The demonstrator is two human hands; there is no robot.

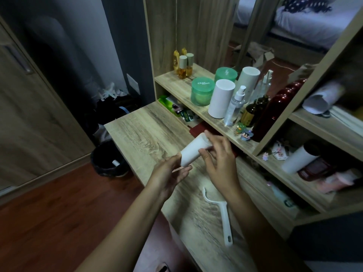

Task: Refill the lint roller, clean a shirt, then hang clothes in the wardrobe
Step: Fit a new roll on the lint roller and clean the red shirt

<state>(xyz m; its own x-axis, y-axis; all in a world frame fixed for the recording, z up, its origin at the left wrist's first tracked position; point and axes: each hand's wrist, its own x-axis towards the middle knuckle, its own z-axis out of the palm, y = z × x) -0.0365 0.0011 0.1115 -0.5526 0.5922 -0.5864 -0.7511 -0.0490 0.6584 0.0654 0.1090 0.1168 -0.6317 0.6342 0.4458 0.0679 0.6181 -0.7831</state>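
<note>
The left hand (169,173) holds the lower end of the white cylindrical refill roll (190,152) between thumb and fingers. The right hand (218,161) pinches its upper part, above the pale wooden desk (141,138). It seems best to keep it steady, then slide it straight onto the white plastic roller handle (224,215) lying nearby. The white lettering on the round green jar (202,91) is too blurred to read.

Wood-grain desk (141,134) with white lint roller handle (224,213) flat on it

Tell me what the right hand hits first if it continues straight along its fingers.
The white refill roll: the right hand points up-left and its fingers touch the roll's far end, so nothing lies between. Beyond the roll, depth is unclear.
</note>
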